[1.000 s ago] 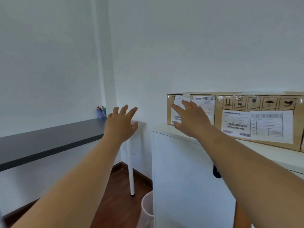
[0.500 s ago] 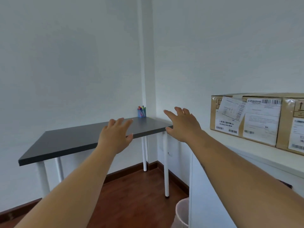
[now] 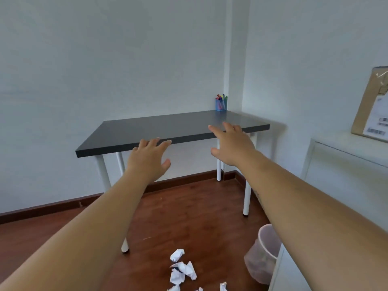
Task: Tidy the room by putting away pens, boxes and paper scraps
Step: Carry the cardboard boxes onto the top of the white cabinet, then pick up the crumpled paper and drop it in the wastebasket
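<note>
Down at six o'clock, closest in, crumpled white paper scraps [image 3: 182, 267] lie in a loose cluster on the brown wooden floor [image 3: 199, 206], one ball sitting a little apart at the far end of the pile. Over at five o'clock, near them but not touching, a pale translucent waste bin [image 3: 262, 259] stands right against the corner of the white cabinet [image 3: 346, 164]. Follow that cabinet up to three o'clock and a cardboard box [image 3: 371, 106] with printed labels sits on top of it, cut off by the frame edge.

Both arms reach forward, bare. The left hand [image 3: 147, 162] hangs in the air with fingers straight and spread, gripping nothing. The right hand [image 3: 233, 145], at one o'clock from it and well apart, is splayed the same way, palm down, holding nothing.

Beyond the fingertips stands the dark grey table [image 3: 168, 131] on white legs, set against the white wall. At its far right corner, at one o'clock, a blue mesh holder [image 3: 220, 105] stands upright with coloured pens [image 3: 220, 96] poking out of the top.
</note>
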`<state>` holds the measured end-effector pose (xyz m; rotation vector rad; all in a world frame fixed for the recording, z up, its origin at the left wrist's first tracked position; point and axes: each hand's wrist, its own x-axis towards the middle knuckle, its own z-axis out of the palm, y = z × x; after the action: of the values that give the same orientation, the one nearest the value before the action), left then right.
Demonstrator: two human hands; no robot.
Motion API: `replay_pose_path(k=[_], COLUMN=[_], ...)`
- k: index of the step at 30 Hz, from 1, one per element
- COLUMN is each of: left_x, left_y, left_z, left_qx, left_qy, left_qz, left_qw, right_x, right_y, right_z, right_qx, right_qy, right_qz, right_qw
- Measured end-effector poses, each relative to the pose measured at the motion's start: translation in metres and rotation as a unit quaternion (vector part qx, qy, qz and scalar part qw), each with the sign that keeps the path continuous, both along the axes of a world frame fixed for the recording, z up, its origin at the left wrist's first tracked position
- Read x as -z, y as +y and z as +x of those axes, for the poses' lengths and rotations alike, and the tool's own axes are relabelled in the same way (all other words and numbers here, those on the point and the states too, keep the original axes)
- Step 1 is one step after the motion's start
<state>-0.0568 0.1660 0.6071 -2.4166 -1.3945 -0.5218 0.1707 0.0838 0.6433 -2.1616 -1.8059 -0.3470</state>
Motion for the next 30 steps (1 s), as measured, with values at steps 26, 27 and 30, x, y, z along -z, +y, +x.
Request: replay_pose_path(k=[26, 27, 30], left_x=[0.409, 0.435, 0.486], left_y=[0.094, 0.093, 0.085], left_z=[0.012, 0.019, 0.029], left_qx=[-0.037, -0.031, -0.018], left_qy=[0.047, 0.054, 0.045], left_qz=[-0.374, -0.388, -0.43], left_qw=[0.926, 0.92, 0.902], right_x=[0.412, 0.438, 0.486], right_y=[0.112, 0.11, 0.097], right_z=[0.026, 0.03, 0.038], right_qx=[0.044, 0.053, 0.077], right_qy=[0.151, 0.159, 0.182], right_qz=[-0.348, -0.368, -0.4], right_qw=[0.924, 0.915, 0.895])
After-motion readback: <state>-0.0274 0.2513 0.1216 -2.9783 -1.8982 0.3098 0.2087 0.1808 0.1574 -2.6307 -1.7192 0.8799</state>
